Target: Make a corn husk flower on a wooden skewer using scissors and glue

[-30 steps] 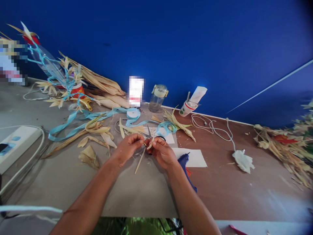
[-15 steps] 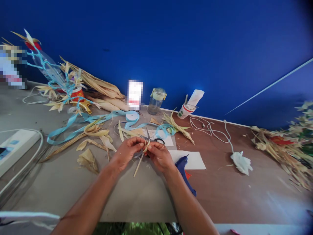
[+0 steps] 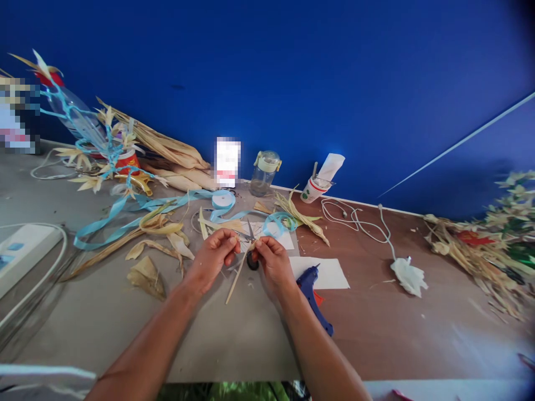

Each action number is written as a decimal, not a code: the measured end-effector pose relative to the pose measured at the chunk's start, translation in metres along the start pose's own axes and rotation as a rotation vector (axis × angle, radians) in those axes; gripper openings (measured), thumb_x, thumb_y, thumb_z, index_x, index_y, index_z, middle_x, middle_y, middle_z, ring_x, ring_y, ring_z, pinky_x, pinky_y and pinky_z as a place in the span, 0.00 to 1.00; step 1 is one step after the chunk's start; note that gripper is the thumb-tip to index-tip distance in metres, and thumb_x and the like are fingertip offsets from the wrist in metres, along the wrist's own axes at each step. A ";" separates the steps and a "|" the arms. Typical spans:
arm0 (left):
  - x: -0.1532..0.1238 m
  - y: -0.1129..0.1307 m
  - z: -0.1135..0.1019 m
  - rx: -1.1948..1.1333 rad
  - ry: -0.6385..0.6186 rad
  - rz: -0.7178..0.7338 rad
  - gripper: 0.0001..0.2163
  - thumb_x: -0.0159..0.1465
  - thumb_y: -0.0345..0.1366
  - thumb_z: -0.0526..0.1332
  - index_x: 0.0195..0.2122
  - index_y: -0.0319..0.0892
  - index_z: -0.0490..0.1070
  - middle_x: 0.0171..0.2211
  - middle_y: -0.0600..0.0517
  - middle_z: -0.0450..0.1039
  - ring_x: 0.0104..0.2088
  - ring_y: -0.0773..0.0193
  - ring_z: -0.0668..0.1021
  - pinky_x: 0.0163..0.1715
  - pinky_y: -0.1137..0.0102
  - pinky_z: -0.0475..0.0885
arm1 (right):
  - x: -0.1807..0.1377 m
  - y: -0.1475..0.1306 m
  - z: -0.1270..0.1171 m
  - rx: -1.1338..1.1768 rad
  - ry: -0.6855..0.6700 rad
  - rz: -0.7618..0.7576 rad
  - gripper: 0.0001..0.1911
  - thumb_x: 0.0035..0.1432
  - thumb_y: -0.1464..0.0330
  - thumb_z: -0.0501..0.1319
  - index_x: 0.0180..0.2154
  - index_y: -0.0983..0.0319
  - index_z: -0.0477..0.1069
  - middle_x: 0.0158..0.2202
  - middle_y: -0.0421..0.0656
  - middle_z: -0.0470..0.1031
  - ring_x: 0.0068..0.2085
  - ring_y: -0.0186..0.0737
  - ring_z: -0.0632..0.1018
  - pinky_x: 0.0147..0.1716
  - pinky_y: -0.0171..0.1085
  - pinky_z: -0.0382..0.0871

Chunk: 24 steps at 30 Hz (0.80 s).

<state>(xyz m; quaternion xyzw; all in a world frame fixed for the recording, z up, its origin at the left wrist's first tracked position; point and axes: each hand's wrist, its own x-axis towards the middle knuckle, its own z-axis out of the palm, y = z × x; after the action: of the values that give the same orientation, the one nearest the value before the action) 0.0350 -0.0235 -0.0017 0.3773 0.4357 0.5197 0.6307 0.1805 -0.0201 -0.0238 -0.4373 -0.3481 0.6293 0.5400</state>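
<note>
My left hand (image 3: pixel 215 256) and my right hand (image 3: pixel 271 260) meet above the grey table (image 3: pixel 104 312), both pinched on a thin dried husk strip (image 3: pixel 236 274) that hangs down and to the left between them. Scissors (image 3: pixel 249 239) with black handles lie just beyond my fingers on a white paper. A blue glue gun (image 3: pixel 312 295) rests beside my right wrist. Loose dried husk leaves (image 3: pixel 156 245) lie to the left of my left hand.
Light blue ribbon (image 3: pixel 125 214) and its roll (image 3: pixel 223 199) trail across the back left. A glass jar (image 3: pixel 264 172), a paper cup (image 3: pixel 314 186), a white cable (image 3: pixel 359 220), a power strip (image 3: pixel 20 253) and husk piles (image 3: pixel 480 250) surround the work spot.
My hands have stayed together on the strip, shifting slightly left and nearer; the right fingers have regripped its top end. The camera has tilted a little.
</note>
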 end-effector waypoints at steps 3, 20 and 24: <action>-0.001 -0.003 0.002 0.035 -0.055 -0.018 0.07 0.56 0.38 0.63 0.31 0.40 0.69 0.21 0.57 0.66 0.17 0.76 0.62 0.18 0.76 0.54 | 0.001 -0.002 0.001 -0.002 0.023 0.005 0.13 0.45 0.60 0.68 0.24 0.62 0.69 0.17 0.35 0.68 0.19 0.28 0.66 0.20 0.30 0.57; -0.003 -0.013 0.017 -0.206 -0.075 -0.204 0.14 0.46 0.35 0.70 0.32 0.38 0.69 0.21 0.54 0.73 0.18 0.73 0.70 0.21 0.76 0.63 | -0.001 0.003 0.001 -0.037 0.029 -0.055 0.12 0.49 0.61 0.66 0.25 0.62 0.68 0.17 0.35 0.69 0.19 0.29 0.67 0.21 0.31 0.60; -0.002 -0.016 0.019 -0.250 -0.058 -0.226 0.13 0.46 0.33 0.71 0.29 0.37 0.70 0.21 0.53 0.73 0.18 0.74 0.69 0.20 0.77 0.62 | -0.001 0.002 0.002 -0.064 0.036 -0.076 0.11 0.50 0.61 0.65 0.25 0.62 0.69 0.19 0.35 0.68 0.20 0.28 0.67 0.22 0.31 0.59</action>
<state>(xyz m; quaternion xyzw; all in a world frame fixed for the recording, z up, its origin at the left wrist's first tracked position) 0.0577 -0.0286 -0.0097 0.2593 0.3889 0.4844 0.7395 0.1785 -0.0218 -0.0245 -0.4524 -0.3747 0.5889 0.5552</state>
